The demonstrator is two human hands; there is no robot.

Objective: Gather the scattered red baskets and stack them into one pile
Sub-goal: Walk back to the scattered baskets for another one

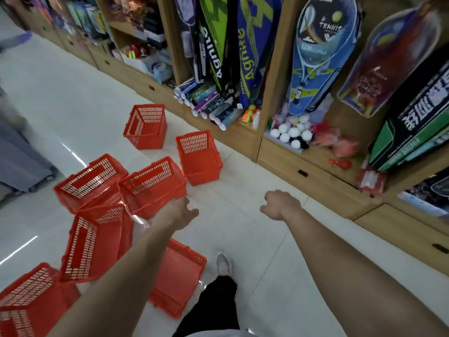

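Note:
Several red plastic baskets lie scattered on the pale shop floor. One basket (145, 126) lies on its side at the far middle, and another (199, 158) sits close to the shelves. Two baskets (90, 182) (153, 184) lean together in the centre left, a further one (93, 242) is tipped below them, one (26, 300) sits at the bottom left, and one (178, 276) lies under my left forearm. My left hand (181, 211) reaches out next to the central basket, fingers apart, holding nothing. My right hand (279, 205) hovers over bare floor, fingers curled loosely, empty.
Wooden shelving (279, 152) with drawers runs along the right, hung with racket bags (320, 52) and holding white balls (290, 132). A grey wheeled cart (21, 161) stands at the left edge. My shoe (223, 263) and dark trouser leg are below centre.

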